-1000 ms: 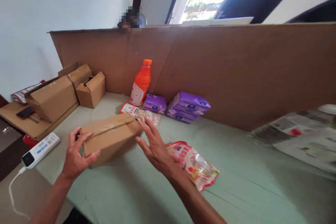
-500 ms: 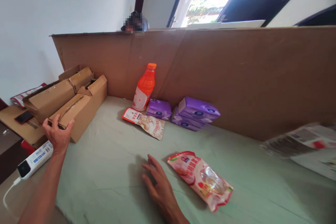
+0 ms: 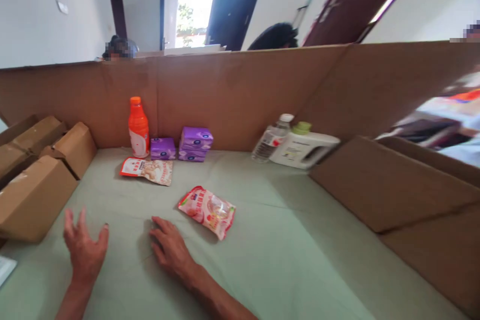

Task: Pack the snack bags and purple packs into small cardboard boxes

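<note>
My left hand (image 3: 85,247) hovers over the green cloth with fingers spread and nothing in it, just right of a brown cardboard box (image 3: 39,197). To its right, my right hand (image 3: 170,250) is held low over the cloth, fingers apart, also holding nothing. A pink and red snack pouch (image 3: 208,211) lies flat beyond the right hand, apart from it. Farther back lies a beige and white snack pouch (image 3: 148,170). An orange bottle (image 3: 138,130) stands upright behind that pouch, beside a single purple tissue pack (image 3: 162,149) and two stacked purple tissue packs (image 3: 195,144).
A clear plastic bottle (image 3: 270,140) and a white jug with a green cap (image 3: 304,147) stand at the back right. Cardboard walls (image 3: 232,90) enclose the back, with a large box (image 3: 390,190) at right. People's heads show beyond the wall.
My left hand has let go of the cardboard box and moved right, over the cloth. The view has swung right, bringing in the clear bottle and jug. My right hand stays empty.
</note>
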